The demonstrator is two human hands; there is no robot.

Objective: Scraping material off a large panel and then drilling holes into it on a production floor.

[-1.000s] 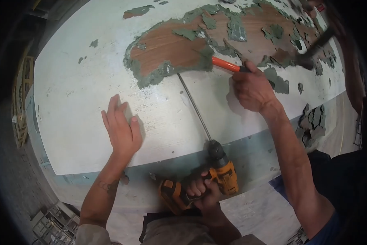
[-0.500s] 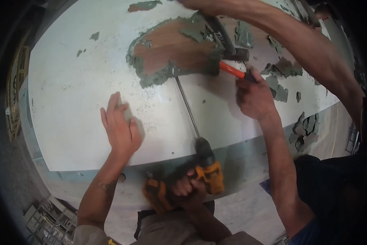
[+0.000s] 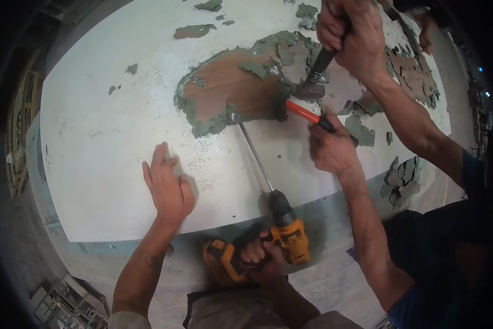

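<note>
My left hand lies with fingers apart on a white board. My right hand grips a yellow and black cordless drill by its handle at the board's near edge. From the drill's chuck a long thin bit runs forward; its tip meets the lower rim of a patch of bare brown wood. Ragged grey-green crust edges that patch. On the right, a co-worker's one hand holds an orange and black tool handle, and the other hand holds a hammer.
Loose grey-green flakes are scattered over the board, with a cracked clump near its right edge. The co-worker's arms reach across the right side. A wooden pallet stands at the far left. Another hand shows at the upper right.
The co-worker's hammer hand has swung into fuller view, with the hammer head still near the orange-handled tool. The whole view has shifted a little. My hands keep their places and holds.
</note>
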